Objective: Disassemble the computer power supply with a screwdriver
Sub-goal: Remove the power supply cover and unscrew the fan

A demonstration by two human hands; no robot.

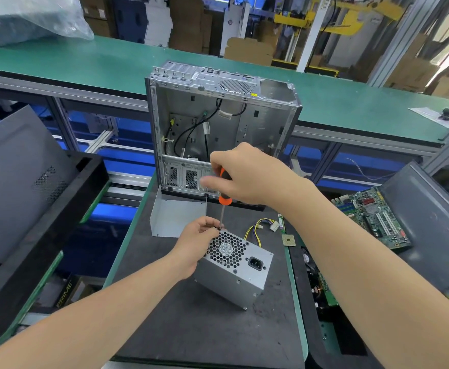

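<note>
Left hand [194, 249] up front, fingers curled round the top corner of the boxy silver power supply [234, 270], propped tilted on the dark grey bench mat [191, 328]. Right hand [247, 177] wrapped round the orange-and-black screwdriver [224, 193], tip down at that corner. Early days by the looks: cover still on, other visible screws still in.

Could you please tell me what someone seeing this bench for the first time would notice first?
The right hand holds an orange-and-black screwdriver tip-down on a corner of the grey power supply, which the left hand steadies on the dark mat. Behind them stands an open computer case.
</note>
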